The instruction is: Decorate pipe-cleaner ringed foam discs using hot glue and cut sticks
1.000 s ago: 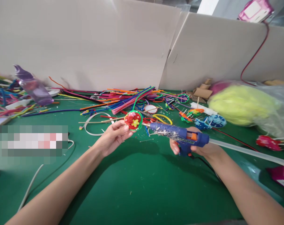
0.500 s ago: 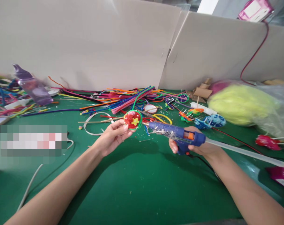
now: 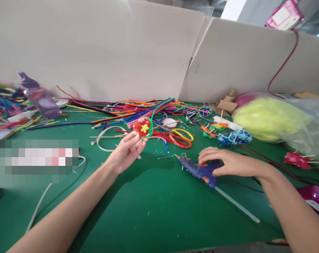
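Head view: two bare hands work over a green bench [image 3: 159, 218], with pale panels [image 3: 96, 49] standing along its far edge.
Left hand: the left hand [image 3: 126, 151] is raised above the bench, thumb and fingers pinched on the lower edge of a red flower disc [image 3: 138, 130].
Red flower disc: held up near the middle of the view, clear of the glue gun; green edging runs around it, a small yellow flower [image 3: 144, 128] sits on its face, and a green stem [image 3: 155, 111] rises from its upper right.
Right hand: the right hand [image 3: 222, 161] is over the handle of the glue gun, fingers bent and thumb apart from them; whether it grips or only touches, I cannot tell.
Glue gun: the blue glue gun [image 3: 193, 169] lies low at the bench, nozzle toward the far left, pale strands stuck about its front; a translucent glue stick [image 3: 238, 205] juts from its back toward the near right.
Behind the disc: a heap of coloured pipe cleaners [image 3: 148, 112], a white band loop [image 3: 99, 140], a yellow loop [image 3: 189, 134] near a red loop [image 3: 179, 142].
Right side: blue pieces [image 3: 240, 136] with white sticks, a red piece [image 3: 297, 160], and a bag with yellow contents [image 3: 264, 117].
Left side: a purple bottle [image 3: 40, 100], tilted, among more coloured strips [image 3: 14, 123].
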`<act>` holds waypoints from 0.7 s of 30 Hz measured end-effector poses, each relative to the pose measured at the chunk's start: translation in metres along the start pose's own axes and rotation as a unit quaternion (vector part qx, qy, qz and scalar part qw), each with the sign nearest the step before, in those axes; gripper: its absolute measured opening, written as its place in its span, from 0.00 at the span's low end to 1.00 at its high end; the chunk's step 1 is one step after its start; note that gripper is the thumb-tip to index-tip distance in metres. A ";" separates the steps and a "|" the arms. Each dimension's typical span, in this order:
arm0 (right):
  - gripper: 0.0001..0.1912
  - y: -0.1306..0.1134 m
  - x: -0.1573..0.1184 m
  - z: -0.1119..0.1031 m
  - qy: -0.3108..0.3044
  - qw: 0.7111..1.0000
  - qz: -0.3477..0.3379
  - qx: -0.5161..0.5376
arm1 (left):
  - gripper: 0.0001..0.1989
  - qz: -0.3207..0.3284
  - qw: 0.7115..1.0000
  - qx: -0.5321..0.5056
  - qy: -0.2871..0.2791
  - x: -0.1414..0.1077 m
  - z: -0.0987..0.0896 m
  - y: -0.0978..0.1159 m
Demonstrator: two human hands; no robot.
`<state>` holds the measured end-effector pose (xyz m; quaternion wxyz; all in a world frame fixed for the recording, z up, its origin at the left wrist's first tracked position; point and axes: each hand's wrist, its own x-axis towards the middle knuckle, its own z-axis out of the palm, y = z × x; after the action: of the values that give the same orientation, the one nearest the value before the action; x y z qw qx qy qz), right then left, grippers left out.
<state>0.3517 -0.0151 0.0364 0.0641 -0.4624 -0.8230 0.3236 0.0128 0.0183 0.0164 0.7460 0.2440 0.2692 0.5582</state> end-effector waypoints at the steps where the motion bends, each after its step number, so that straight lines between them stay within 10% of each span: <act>1: 0.15 0.004 -0.001 0.002 0.010 1.000 0.008 -0.018 | 0.09 0.001 1.000 -0.003 0.001 0.000 0.000 0.000; 7: 0.22 0.003 -0.002 0.007 0.077 0.992 0.021 -0.102 | 0.08 0.013 1.000 -0.022 -0.006 -0.001 0.004 0.001; 15: 0.14 -0.123 0.061 0.064 0.165 0.978 -0.069 -0.103 | 0.09 0.009 0.998 -0.055 0.037 -0.006 0.010 0.002; 21: 0.10 -0.149 0.118 0.093 0.138 0.948 -0.156 -0.241 | 0.09 0.073 0.992 -0.096 0.038 0.002 0.003 0.021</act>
<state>0.1400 -0.0181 0.0289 0.1134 -0.3701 -0.9214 0.0342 0.0001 0.0258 0.0323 0.7124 0.1685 0.2239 0.6434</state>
